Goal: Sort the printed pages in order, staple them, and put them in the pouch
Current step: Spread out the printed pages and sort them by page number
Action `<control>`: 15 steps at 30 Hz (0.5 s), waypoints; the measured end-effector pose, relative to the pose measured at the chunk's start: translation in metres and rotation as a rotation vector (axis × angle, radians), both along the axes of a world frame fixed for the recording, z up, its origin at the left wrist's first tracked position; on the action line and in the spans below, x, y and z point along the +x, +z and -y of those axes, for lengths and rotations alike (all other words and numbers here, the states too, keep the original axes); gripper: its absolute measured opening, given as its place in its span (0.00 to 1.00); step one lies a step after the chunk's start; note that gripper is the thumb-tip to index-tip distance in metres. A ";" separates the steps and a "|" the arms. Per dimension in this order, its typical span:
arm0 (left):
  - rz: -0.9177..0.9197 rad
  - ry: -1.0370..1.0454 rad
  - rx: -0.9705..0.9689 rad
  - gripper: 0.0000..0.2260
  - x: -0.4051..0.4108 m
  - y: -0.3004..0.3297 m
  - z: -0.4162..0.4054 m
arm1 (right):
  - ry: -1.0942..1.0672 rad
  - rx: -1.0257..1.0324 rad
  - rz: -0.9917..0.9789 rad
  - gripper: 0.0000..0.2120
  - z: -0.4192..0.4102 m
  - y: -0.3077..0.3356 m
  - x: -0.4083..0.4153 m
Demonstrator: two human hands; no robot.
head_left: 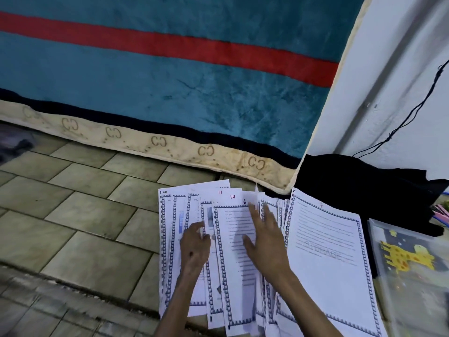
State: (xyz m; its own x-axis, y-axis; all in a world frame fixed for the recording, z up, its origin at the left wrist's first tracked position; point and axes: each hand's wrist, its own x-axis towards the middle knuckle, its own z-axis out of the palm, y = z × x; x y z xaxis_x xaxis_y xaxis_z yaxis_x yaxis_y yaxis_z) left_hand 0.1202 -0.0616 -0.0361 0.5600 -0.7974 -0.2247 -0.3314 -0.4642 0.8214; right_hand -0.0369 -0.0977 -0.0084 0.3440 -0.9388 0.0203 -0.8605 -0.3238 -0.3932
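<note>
Lying fanned out on the tiled floor point(73, 215), the pages point(233, 239) overlap from left to right, each with a dark patterned border. Handwritten numbers show at 3 top corners: 11 and 14 in red, 6 in dark ink. The page marked 6 point(237, 268) sits on top in the middle of the fan.

The left hand point(195, 244) rests on the pages left of the middle, its fingers bent with the tips down on the paper; whether they pinch a sheet cannot be told. The right hand point(266, 239) lies flat across page 6 and the sheets just beside it, fingers straight and slightly spread, the thumb out to the left.

To the right of the fan, 1 large page point(325, 263) lies tilted, with faint grey lettering across its lines. Just beside it on the right is the pouch point(413, 276), clear plastic with a yellow giraffe on a dark panel, touching or nearly touching the page edge.

Behind the pages stands a mattress point(170, 81), teal with a red stripe and a cream border. A black cloth point(352, 186) lies at its right corner, under a white wall point(388, 93) with a thin black cable point(413, 110).
</note>
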 end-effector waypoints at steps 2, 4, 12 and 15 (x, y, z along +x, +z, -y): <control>-0.019 0.007 -0.024 0.18 0.002 -0.004 -0.001 | 0.086 0.095 -0.078 0.35 -0.002 -0.011 0.014; -0.057 0.018 -0.064 0.19 0.003 -0.005 -0.003 | 0.124 0.148 -0.113 0.47 -0.006 -0.027 0.022; -0.074 -0.017 -0.135 0.21 0.001 -0.010 -0.012 | 0.040 0.099 -0.152 0.35 -0.009 -0.057 0.003; -0.048 -0.036 -0.154 0.18 0.003 -0.013 -0.012 | 0.006 0.091 -0.181 0.36 -0.007 -0.057 -0.003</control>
State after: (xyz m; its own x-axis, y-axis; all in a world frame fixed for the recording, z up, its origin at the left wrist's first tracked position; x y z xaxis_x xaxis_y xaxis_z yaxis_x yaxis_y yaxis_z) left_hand 0.1231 -0.0491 -0.0491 0.5219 -0.8439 -0.1244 -0.3038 -0.3202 0.8973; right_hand -0.0402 -0.0908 -0.0656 0.3401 -0.9318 -0.1270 -0.9180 -0.2997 -0.2597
